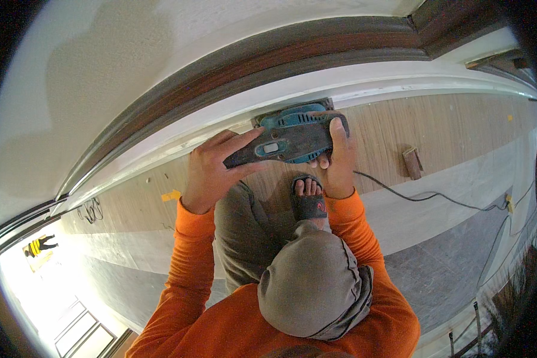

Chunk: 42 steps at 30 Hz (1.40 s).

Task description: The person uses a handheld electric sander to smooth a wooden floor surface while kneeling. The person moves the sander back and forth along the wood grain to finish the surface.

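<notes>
A teal and black electric sheet sander [291,143] is in both of my hands, its flat pad against the white skirting at the base of the wall [304,89]. My left hand [212,165] wraps the tapered rear handle, thumb and fingers on either side. At the sander's other end, my right hand [341,156] grips the front knob; some of its fingers are hidden beneath the body. A pale switch shows on the top. Whether the motor is running cannot be told.
A dark power cord [425,197] trails right across the floor to a yellow connector [510,203]. Curled brown sandpaper [412,163] lies on the wood-look floor [385,134]. Dark wooden moulding [295,51] runs along the wall. Another person [40,246] in a yellow vest is far left.
</notes>
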Motion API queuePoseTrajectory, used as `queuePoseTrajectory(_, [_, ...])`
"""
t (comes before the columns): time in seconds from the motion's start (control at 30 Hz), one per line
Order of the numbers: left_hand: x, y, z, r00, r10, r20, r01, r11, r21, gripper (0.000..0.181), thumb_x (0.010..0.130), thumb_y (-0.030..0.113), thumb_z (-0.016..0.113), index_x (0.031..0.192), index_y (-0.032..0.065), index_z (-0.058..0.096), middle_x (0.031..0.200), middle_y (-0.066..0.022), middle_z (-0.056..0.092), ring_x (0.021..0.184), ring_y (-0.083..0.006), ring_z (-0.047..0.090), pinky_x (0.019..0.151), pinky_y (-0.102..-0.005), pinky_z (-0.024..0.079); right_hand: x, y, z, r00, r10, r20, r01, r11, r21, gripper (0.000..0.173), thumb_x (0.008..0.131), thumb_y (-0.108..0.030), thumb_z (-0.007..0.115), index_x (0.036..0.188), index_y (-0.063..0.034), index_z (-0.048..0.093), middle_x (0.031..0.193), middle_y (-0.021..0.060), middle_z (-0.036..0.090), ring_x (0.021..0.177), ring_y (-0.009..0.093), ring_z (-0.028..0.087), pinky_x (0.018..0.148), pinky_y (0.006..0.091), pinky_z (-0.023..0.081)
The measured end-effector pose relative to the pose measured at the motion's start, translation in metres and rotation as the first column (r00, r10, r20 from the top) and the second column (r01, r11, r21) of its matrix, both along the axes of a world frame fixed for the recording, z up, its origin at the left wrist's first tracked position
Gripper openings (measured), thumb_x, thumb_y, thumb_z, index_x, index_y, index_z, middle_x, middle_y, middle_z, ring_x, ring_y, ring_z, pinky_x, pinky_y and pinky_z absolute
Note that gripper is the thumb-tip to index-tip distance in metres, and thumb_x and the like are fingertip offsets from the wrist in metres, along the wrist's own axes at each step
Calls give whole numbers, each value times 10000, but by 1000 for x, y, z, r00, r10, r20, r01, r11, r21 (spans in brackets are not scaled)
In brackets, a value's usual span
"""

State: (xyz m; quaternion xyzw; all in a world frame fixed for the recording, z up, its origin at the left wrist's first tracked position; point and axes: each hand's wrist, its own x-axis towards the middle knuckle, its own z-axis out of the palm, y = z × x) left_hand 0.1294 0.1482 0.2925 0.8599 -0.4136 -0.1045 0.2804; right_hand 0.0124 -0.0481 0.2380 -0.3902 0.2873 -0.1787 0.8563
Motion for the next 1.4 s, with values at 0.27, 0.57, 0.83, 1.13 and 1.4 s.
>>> queuePoseTrajectory(0.27, [6, 24, 6, 984, 78, -157, -73, 997, 38, 698, 660, 277, 897, 1305, 113, 687, 1007, -132, 719, 903, -272, 697, 816, -356, 547, 8, 16, -10, 987, 91, 135, -108, 987, 122, 294, 1026, -337, 594, 1163, -77, 602, 877, 18, 656, 523, 66, 558, 394, 201, 418])
queuePoseTrajectory(0.57, [12, 61, 6, 987, 114, -113, -110, 993, 38, 658, 668, 157, 899, 1288, 80, 695, 1003, -126, 717, 867, -232, 687, 790, -332, 543, 22, 45, -14, 963, 231, 141, -231, 973, -14, 285, 1005, -325, 651, 1143, -84, 588, 881, 34, 647, 626, 90, 618, 448, 242, 481])
queuePoseTrajectory(0.83, [21, 101, 9, 964, 195, -182, -182, 980, 83, 678, 657, 84, 890, 1301, 54, 680, 1001, -122, 711, 905, -210, 681, 816, -337, 541, 33, 72, -14, 924, 325, 200, -330, 944, -9, 287, 1018, -288, 636, 1182, -63, 566, 995, 57, 657, 705, 79, 642, 502, 217, 526])
queuePoseTrajectory(1.13, [16, 98, 9, 946, 238, -221, -223, 971, 90, 678, 662, 88, 889, 1304, 51, 676, 1048, -115, 715, 947, -210, 685, 840, -330, 541, 33, 68, -21, 907, 340, 249, -357, 934, 26, 290, 1008, -255, 650, 1184, -47, 550, 921, 55, 674, 662, 84, 640, 490, 216, 519])
queuePoseTrajectory(1.4, [7, 46, 3, 990, 90, -111, -89, 996, 15, 654, 666, 171, 903, 1278, 73, 696, 983, -127, 713, 858, -241, 687, 792, -345, 543, 15, 31, -20, 970, 176, 166, -185, 982, 38, 272, 975, -293, 683, 1091, -58, 608, 906, 44, 657, 618, 92, 614, 450, 243, 472])
